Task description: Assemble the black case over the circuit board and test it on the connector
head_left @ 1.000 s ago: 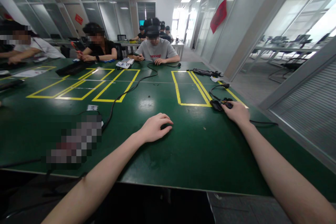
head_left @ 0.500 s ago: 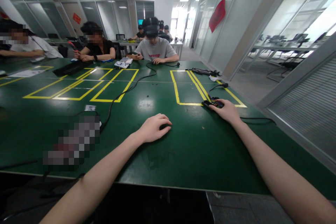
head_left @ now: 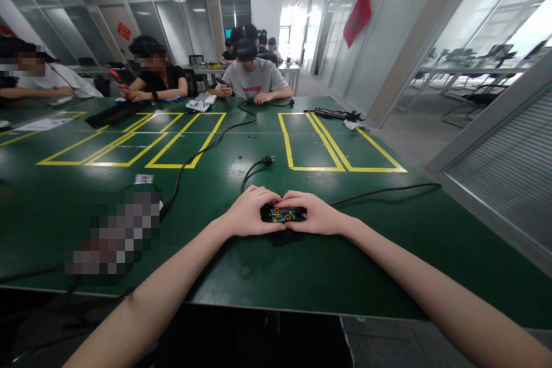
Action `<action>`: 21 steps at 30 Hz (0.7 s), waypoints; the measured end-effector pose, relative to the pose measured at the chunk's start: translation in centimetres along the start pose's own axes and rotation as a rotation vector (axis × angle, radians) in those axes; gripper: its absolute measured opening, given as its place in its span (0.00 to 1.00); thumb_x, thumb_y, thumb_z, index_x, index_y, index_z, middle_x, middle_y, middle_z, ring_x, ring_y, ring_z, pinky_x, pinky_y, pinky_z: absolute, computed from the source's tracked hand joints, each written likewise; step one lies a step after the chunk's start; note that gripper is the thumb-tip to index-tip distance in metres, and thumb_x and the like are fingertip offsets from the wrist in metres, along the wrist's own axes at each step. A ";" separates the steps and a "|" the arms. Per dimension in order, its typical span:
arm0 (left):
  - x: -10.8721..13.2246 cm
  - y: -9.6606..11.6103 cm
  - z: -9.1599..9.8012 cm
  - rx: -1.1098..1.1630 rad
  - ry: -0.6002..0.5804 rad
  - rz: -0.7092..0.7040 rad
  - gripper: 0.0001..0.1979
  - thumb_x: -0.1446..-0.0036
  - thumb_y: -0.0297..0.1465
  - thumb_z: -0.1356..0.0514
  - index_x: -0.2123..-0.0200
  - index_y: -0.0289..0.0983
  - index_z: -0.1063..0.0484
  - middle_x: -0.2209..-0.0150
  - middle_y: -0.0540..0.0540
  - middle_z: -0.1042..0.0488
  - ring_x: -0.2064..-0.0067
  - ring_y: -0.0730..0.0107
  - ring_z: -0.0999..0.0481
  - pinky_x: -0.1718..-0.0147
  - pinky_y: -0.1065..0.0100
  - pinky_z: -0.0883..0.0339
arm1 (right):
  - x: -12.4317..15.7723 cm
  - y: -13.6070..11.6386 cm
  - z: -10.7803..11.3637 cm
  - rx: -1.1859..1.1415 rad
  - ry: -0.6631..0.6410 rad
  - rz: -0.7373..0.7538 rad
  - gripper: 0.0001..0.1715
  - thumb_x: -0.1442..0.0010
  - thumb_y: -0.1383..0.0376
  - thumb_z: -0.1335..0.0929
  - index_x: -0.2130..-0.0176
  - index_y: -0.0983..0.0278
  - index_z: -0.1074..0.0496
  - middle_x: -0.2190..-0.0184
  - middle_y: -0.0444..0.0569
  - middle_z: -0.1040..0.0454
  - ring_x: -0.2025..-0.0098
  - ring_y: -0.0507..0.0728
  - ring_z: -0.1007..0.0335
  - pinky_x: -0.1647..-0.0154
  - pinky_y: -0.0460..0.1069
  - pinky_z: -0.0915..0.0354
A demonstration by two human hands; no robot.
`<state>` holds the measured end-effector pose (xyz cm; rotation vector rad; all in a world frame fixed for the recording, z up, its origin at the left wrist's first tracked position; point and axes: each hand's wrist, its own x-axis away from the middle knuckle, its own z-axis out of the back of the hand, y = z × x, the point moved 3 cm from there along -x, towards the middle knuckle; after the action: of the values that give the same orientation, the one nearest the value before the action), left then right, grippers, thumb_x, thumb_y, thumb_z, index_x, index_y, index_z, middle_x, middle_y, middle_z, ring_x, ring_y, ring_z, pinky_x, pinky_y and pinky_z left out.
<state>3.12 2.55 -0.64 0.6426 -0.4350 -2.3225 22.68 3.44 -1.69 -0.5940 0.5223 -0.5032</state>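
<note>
Between my two hands is a small black device (head_left: 283,214) with an exposed circuit board and round copper-coloured parts. My left hand (head_left: 254,211) grips its left end, thumb in front and fingers behind. My right hand (head_left: 318,214) holds the right end the same way. Both hands are low over the green table (head_left: 241,270), near its front edge. A black cord with a plug (head_left: 268,160) curls out behind my left hand. Another black cable (head_left: 388,190) runs from behind my right hand to the right.
A pixelated object (head_left: 116,236) lies at the left beside a white label (head_left: 144,179). A long black cable (head_left: 177,181) crosses the table. Yellow tape rectangles (head_left: 317,169) mark the surface. Black tripod-like gear (head_left: 336,114) lies at the back right. People sit across the table.
My right hand has moved left with the device, off the taped area, to meet my left hand. The plug and cable came along. My left hand has closed on the device's left end.
</note>
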 end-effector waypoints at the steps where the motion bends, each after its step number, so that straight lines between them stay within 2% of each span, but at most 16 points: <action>1: 0.0 0.0 0.0 -0.011 -0.017 0.011 0.25 0.49 0.44 0.28 0.51 0.39 0.25 0.57 0.44 0.20 0.54 0.57 0.22 0.48 0.55 0.32 | 0.0 0.0 0.0 0.003 0.014 0.001 0.24 0.44 0.67 0.27 0.46 0.60 0.23 0.51 0.52 0.24 0.51 0.60 0.24 0.47 0.54 0.30; 4: 0.0 -0.1 0.1 -0.020 -0.025 0.025 0.31 0.49 0.43 0.27 0.45 0.39 0.27 0.53 0.42 0.21 0.51 0.54 0.23 0.48 0.55 0.32 | 0.2 0.3 0.4 0.023 0.066 -0.008 0.25 0.44 0.66 0.26 0.47 0.61 0.25 0.51 0.52 0.24 0.49 0.60 0.25 0.47 0.54 0.30; 7: 0.1 -0.1 0.2 -0.005 -0.013 0.023 0.32 0.47 0.43 0.29 0.42 0.39 0.29 0.49 0.40 0.22 0.49 0.54 0.23 0.48 0.56 0.30 | 0.2 0.1 0.7 0.049 0.109 -0.026 0.22 0.45 0.65 0.25 0.50 0.60 0.27 0.53 0.50 0.24 0.52 0.60 0.25 0.51 0.53 0.30; 12: 0.2 -0.5 0.0 -0.037 0.015 0.048 0.28 0.44 0.43 0.30 0.43 0.40 0.28 0.48 0.40 0.23 0.47 0.53 0.24 0.46 0.55 0.29 | 0.5 -0.1 1.5 0.063 0.110 -0.108 0.17 0.43 0.63 0.27 0.53 0.60 0.29 0.57 0.48 0.25 0.71 0.52 0.32 0.69 0.48 0.33; 15: 0.2 -0.7 -0.1 -0.064 0.021 0.057 0.26 0.44 0.43 0.31 0.44 0.40 0.26 0.47 0.39 0.23 0.46 0.52 0.24 0.45 0.53 0.29 | 1.0 0.4 2.5 0.137 0.130 -0.110 0.14 0.43 0.66 0.29 0.55 0.61 0.28 0.62 0.47 0.24 0.69 0.54 0.30 0.66 0.49 0.32; 18: 0.1 -0.8 0.0 -0.081 0.027 0.059 0.25 0.42 0.44 0.32 0.45 0.40 0.25 0.45 0.39 0.23 0.45 0.52 0.25 0.44 0.52 0.30 | 1.2 0.9 3.5 0.237 0.163 -0.079 0.09 0.45 0.67 0.29 0.61 0.61 0.26 0.62 0.48 0.23 0.63 0.56 0.27 0.61 0.51 0.31; 21: 0.1 -0.8 0.0 -0.097 0.019 0.068 0.25 0.42 0.44 0.32 0.45 0.39 0.25 0.45 0.39 0.23 0.44 0.51 0.25 0.44 0.51 0.31 | 1.3 1.4 3.7 0.257 0.108 -0.106 0.02 0.42 0.65 0.29 0.66 0.61 0.25 0.67 0.47 0.23 0.68 0.55 0.28 0.65 0.50 0.32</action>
<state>2.67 3.08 -1.05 0.5939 -0.3286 -2.2562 26.20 5.16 -0.36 -0.3511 0.5201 -0.6940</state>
